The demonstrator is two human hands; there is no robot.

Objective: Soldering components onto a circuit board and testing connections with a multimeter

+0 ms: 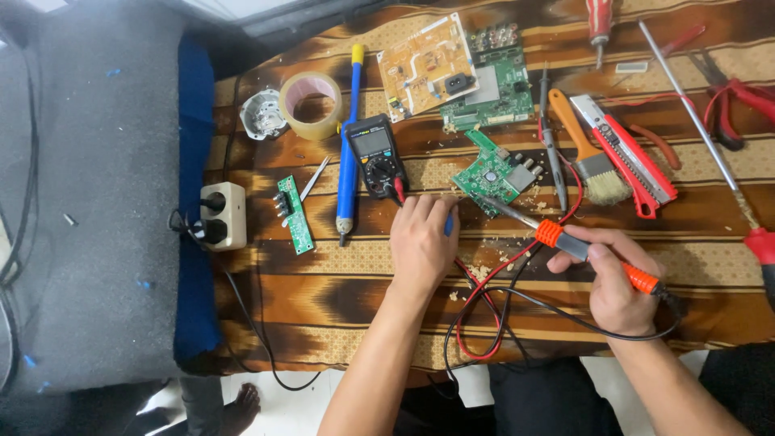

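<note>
Soldering in hand: right hand (617, 278) grips the soldering iron (565, 238), tip on the green board (492, 173) at table centre, left hand (421, 242) pinching a blue tool (448, 226) just left; next likely needs steady tip contact.

Left hand (421, 242) conceals most of a blue item; red-handled screwdriver (598, 24) cropped at top edge; multimeter (378, 153) display unreadable.

You're getting bright, even overhead light here; shadows under your hands are soft and short. Focus is sharp mid-frame, edges bow with wide-angle distortion, and the top-left corner blows out white.
</note>
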